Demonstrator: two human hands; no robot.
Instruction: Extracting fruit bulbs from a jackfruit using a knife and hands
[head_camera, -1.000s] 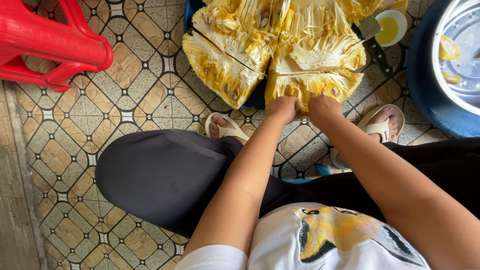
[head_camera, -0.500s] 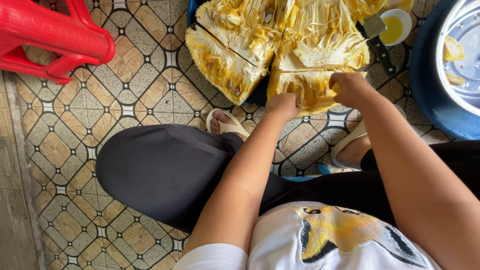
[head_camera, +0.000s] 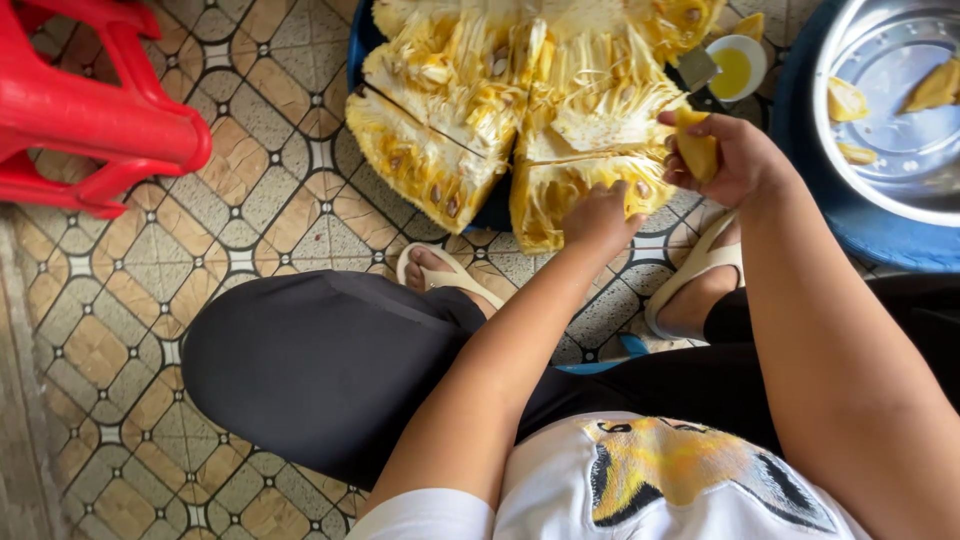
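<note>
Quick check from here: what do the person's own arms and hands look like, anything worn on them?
Both arms are bare from the short white sleeve down. The left hand and right hand are bare too: no gloves, rings, watch or bands show.

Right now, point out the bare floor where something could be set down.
Bare tiled floor lies between the red stool, the cut jackfruit and the bent knee. It is crowded to the right: the left hand rests on the fruit, the right hand holds a yellow pod beside the metal bowl.
</note>
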